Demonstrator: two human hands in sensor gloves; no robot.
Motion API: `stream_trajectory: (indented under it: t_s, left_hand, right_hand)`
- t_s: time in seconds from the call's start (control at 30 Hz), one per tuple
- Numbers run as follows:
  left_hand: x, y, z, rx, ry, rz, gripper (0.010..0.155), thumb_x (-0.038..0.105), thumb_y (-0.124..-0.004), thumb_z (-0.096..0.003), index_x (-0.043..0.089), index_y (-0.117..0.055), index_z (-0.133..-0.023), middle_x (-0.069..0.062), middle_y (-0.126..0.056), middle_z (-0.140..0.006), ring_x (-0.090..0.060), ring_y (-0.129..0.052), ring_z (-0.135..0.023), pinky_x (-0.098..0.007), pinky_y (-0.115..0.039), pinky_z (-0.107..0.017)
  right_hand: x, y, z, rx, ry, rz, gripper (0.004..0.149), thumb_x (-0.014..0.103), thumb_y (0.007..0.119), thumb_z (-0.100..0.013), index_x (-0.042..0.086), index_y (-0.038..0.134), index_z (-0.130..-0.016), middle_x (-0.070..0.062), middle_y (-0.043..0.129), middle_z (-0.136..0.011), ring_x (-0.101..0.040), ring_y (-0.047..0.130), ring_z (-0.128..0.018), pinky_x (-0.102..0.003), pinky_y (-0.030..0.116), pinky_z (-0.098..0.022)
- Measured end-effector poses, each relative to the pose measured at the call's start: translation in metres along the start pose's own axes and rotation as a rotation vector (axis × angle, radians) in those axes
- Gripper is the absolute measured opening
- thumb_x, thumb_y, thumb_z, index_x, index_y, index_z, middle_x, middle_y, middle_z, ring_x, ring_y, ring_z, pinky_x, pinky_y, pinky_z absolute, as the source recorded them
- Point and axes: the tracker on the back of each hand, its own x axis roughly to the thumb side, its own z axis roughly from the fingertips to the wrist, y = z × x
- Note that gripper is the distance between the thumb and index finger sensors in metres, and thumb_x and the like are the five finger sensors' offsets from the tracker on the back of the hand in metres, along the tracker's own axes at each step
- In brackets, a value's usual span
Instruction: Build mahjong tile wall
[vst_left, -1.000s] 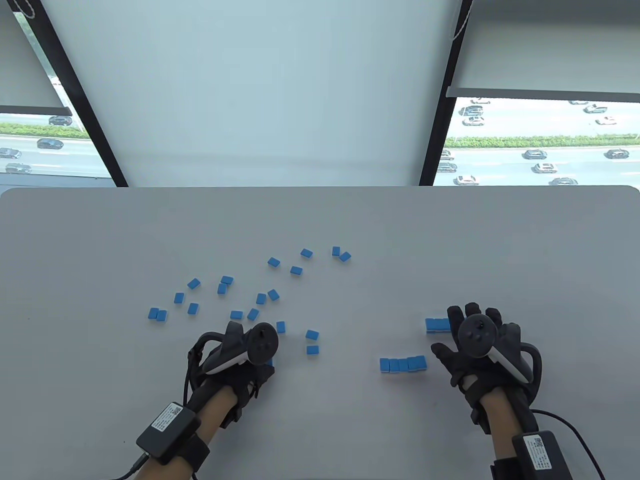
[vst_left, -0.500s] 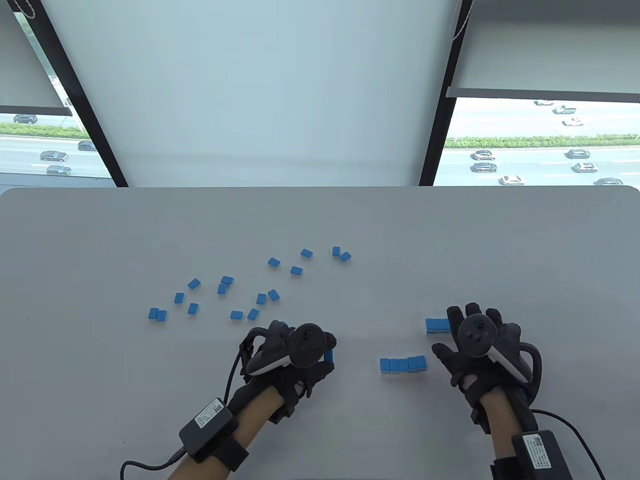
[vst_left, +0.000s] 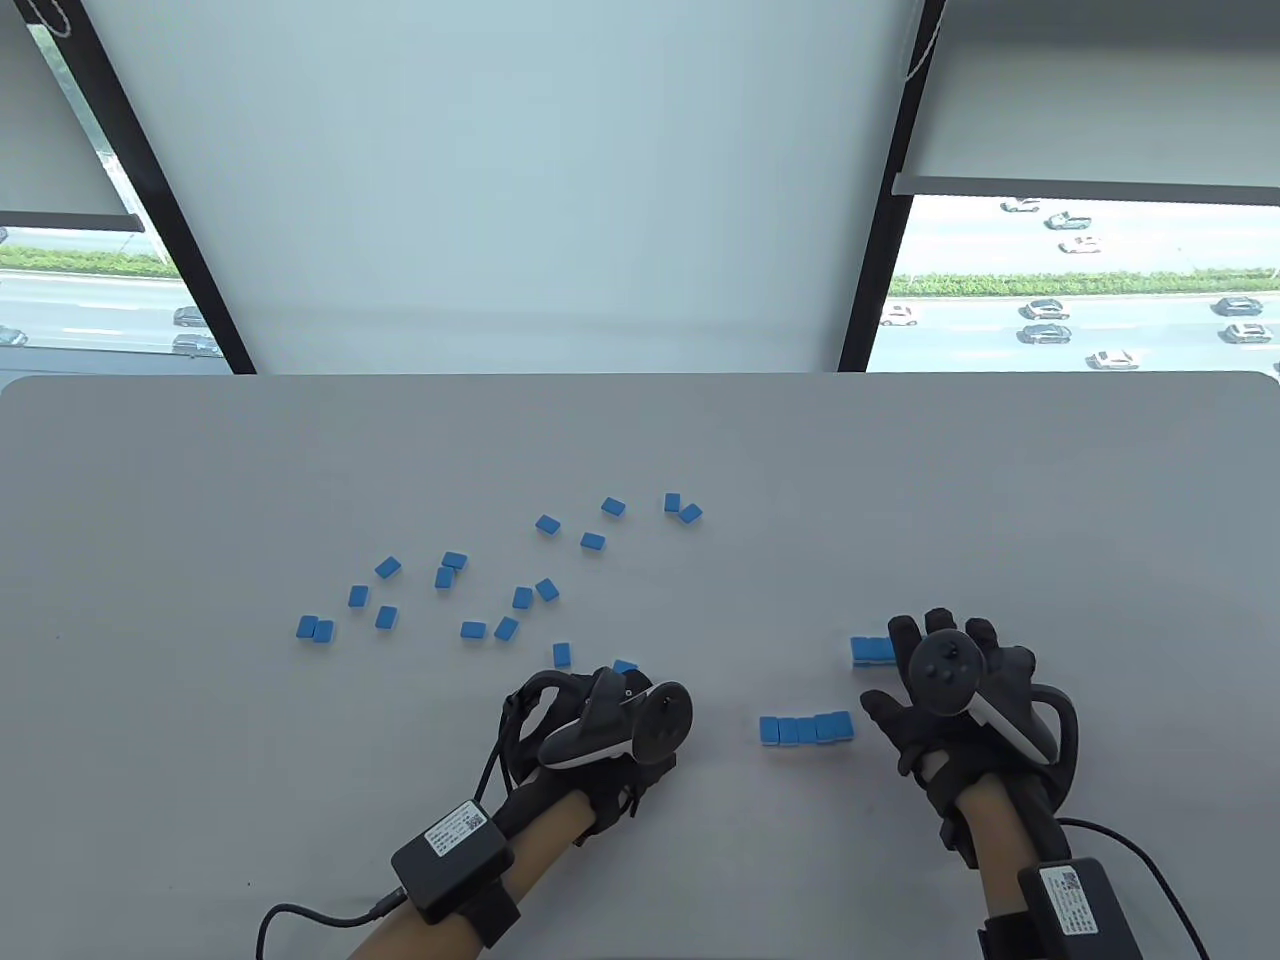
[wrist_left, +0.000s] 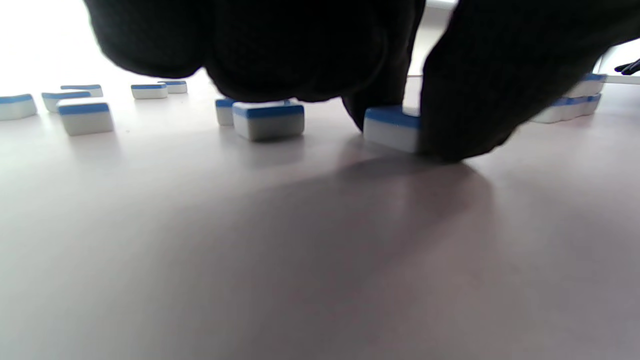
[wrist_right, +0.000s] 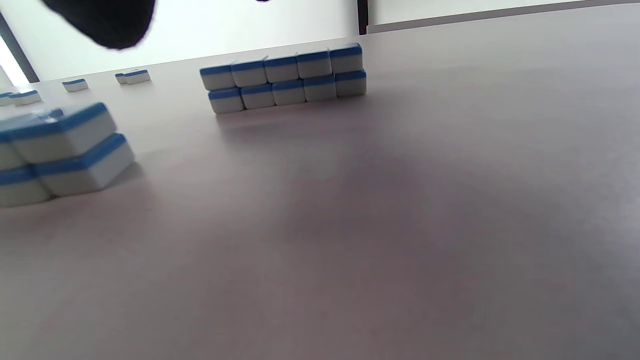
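Note:
Small mahjong tiles with blue backs and white faces lie on the grey table (vst_left: 200, 480). My left hand (vst_left: 640, 725) is curled over one tile (wrist_left: 389, 131) that sits on the table. The left wrist view shows a finger (wrist_left: 465, 110) pressed on its right side and another behind it. My right hand (vst_left: 945, 690) is open with fingers spread and holds nothing. It is just right of a five-wide wall piece (vst_left: 805, 728) and partly covers a second piece (vst_left: 872, 650). The right wrist view shows two-tier pieces, one farther (wrist_right: 285, 80) and one close at the left (wrist_right: 60, 150).
Several loose tiles (vst_left: 500, 590) are scattered over the table's left middle, the nearest two (vst_left: 561, 654) (vst_left: 625, 665) just beyond my left hand. Cables run from wrist boxes (vst_left: 450, 860) at the bottom edge. Windows stand behind the far table edge.
My left hand has moved right along the near side of the loose tiles toward the wall pieces and rolled over a tile. My right hand has barely moved.

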Motion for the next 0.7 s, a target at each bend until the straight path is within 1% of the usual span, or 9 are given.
stream_trajectory:
  t_s: [0.1, 0.13, 0.2, 0.3, 0.33, 0.5, 0.7]
  left_hand:
    - [-0.002, 0.004, 0.003, 0.009, -0.025, -0.001, 0.064, 0.054, -0.093, -0.0361, 0.026, -0.082, -0.093, 0.006, -0.085, -0.076, -0.019, -0.091, -0.055, -0.052, -0.077, -0.054]
    - [-0.003, 0.007, 0.004, 0.022, -0.072, 0.008, 0.065, 0.053, -0.094, -0.0361, 0.027, -0.08, -0.094, 0.006, -0.084, -0.078, -0.02, -0.09, -0.057, -0.052, -0.076, -0.055]
    - [-0.007, 0.014, 0.008, 0.054, -0.119, 0.014, 0.065, 0.051, -0.094, -0.0366, 0.028, -0.078, -0.095, 0.004, -0.082, -0.082, -0.021, -0.089, -0.061, -0.053, -0.074, -0.058]
    - [-0.015, 0.023, 0.014, 0.122, -0.133, 0.032, 0.064, 0.05, -0.093, -0.0372, 0.03, -0.078, -0.095, 0.004, -0.082, -0.087, -0.023, -0.089, -0.066, -0.054, -0.073, -0.06]
    - [-0.018, 0.024, 0.015, 0.13, -0.128, 0.038, 0.064, 0.049, -0.093, -0.0374, 0.03, -0.077, -0.096, 0.003, -0.082, -0.089, -0.024, -0.089, -0.068, -0.055, -0.073, -0.061]
    - [-0.031, 0.025, 0.016, 0.131, -0.101, 0.031, 0.064, 0.049, -0.093, -0.0381, 0.036, -0.074, -0.098, 0.003, -0.078, -0.099, -0.026, -0.086, -0.078, -0.056, -0.07, -0.064]
    - [-0.042, 0.016, 0.01, 0.079, -0.071, 0.03, 0.064, 0.047, -0.093, -0.0388, 0.041, -0.072, -0.099, 0.002, -0.074, -0.104, -0.028, -0.083, -0.082, -0.058, -0.068, -0.066]
  right_hand:
    - [0.0, 0.0, 0.0, -0.003, 0.001, -0.002, 0.081, 0.068, 0.065, -0.045, 0.038, 0.026, -0.109, -0.001, 0.015, -0.116, -0.042, 0.012, -0.103, -0.066, 0.013, -0.066]
    - [0.0, 0.0, 0.0, -0.006, 0.003, 0.006, 0.081, 0.068, 0.065, -0.045, 0.038, 0.026, -0.109, -0.001, 0.015, -0.116, -0.042, 0.012, -0.103, -0.066, 0.013, -0.066]
    - [0.0, 0.0, 0.0, -0.008, 0.001, 0.007, 0.081, 0.068, 0.065, -0.044, 0.038, 0.026, -0.109, -0.001, 0.016, -0.116, -0.042, 0.012, -0.103, -0.067, 0.013, -0.066]
    - [0.001, 0.0, 0.0, -0.005, 0.0, 0.006, 0.081, 0.068, 0.065, -0.045, 0.038, 0.026, -0.109, -0.001, 0.015, -0.116, -0.042, 0.012, -0.103, -0.066, 0.013, -0.066]
    - [0.001, 0.0, 0.0, -0.006, 0.0, 0.009, 0.081, 0.068, 0.065, -0.045, 0.038, 0.026, -0.109, -0.001, 0.016, -0.116, -0.042, 0.012, -0.103, -0.066, 0.013, -0.067]
    - [0.001, 0.0, -0.001, -0.012, -0.001, 0.009, 0.081, 0.068, 0.065, -0.045, 0.038, 0.026, -0.108, -0.001, 0.016, -0.116, -0.042, 0.012, -0.103, -0.066, 0.013, -0.067]
    - [0.001, 0.001, -0.001, -0.013, -0.001, 0.008, 0.08, 0.068, 0.065, -0.045, 0.038, 0.026, -0.108, -0.001, 0.016, -0.116, -0.041, 0.014, -0.103, -0.066, 0.014, -0.067]
